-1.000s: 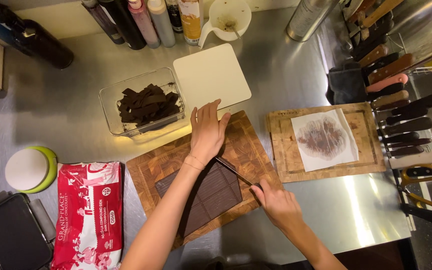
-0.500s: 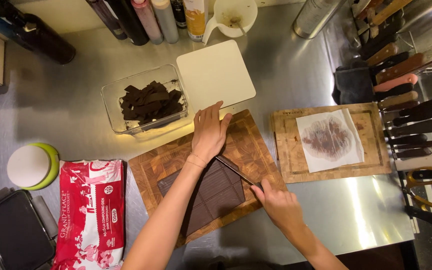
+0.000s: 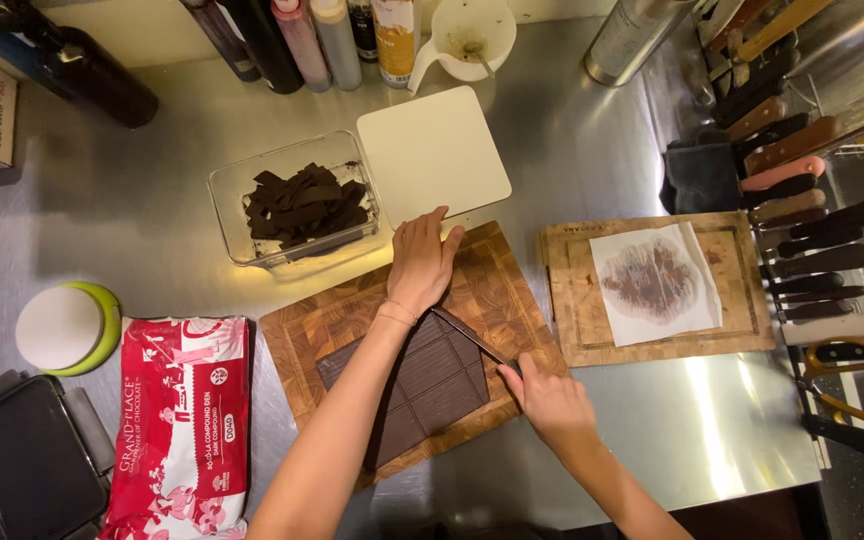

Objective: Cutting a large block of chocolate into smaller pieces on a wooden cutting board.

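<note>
A dark chocolate slab (image 3: 422, 385) lies on a wooden cutting board (image 3: 497, 280) at the centre of the steel counter. My right hand (image 3: 550, 400) grips the handle of a knife (image 3: 472, 338) whose blade crosses the slab's upper right corner. My left hand (image 3: 422, 262) lies flat, palm down, pressing on the far end of the blade over the board. A clear glass container (image 3: 237, 190) with several cut chocolate pieces (image 3: 302, 205) stands just beyond the board, to the left.
A square white lid (image 3: 434, 152) lies beside the container. A second wooden board with stained paper (image 3: 654, 280) sits to the right, knives (image 3: 812, 240) racked past it. A red bag (image 3: 180, 430), a green-rimmed lid (image 3: 67, 327), a black tray (image 3: 12, 470) and bottles (image 3: 302, 40) surround.
Both hands stay on the knife over the slab; only slight shifts in view between the frames.
</note>
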